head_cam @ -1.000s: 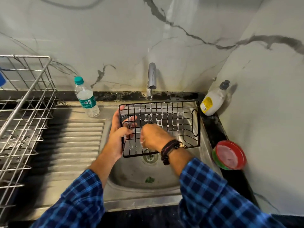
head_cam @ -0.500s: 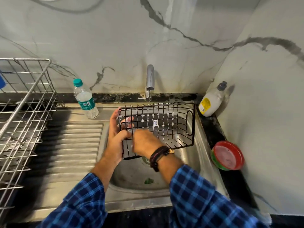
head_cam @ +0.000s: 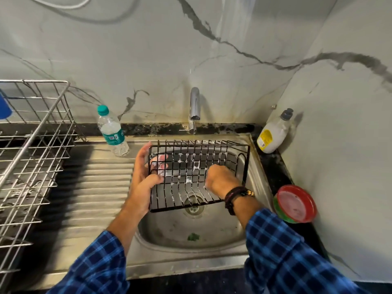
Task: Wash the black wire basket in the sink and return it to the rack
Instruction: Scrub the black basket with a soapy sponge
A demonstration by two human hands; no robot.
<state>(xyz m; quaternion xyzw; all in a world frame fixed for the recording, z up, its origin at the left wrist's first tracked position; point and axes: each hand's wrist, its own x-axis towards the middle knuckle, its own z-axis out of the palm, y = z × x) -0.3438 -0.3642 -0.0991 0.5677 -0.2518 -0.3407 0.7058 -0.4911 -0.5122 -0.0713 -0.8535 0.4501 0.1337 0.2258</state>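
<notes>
The black wire basket (head_cam: 246,164) is tilted over the steel sink (head_cam: 180,257), under the tap (head_cam: 194,105), with white foam on its wires. A thin stream of water falls from the tap onto its far rim. My left hand (head_cam: 142,181) grips the basket's left end, thumb inside and fingers behind the wires. My right hand (head_cam: 220,179) is inside the basket towards its right side, fingers curled against the wires; what, if anything, they hold is hidden. The steel wire rack (head_cam: 31,155) stands at the far left on the counter.
A ribbed drainboard (head_cam: 95,187) lies between sink and rack. A water bottle (head_cam: 112,132) stands behind it. A soap bottle (head_cam: 273,134) leans in the right corner; a red-lidded container (head_cam: 294,203) sits right of the sink. A green scrap (head_cam: 193,236) lies in the basin.
My right hand has slid from the basket's left part to its right side. The basket stays held by my left hand over the sink.
</notes>
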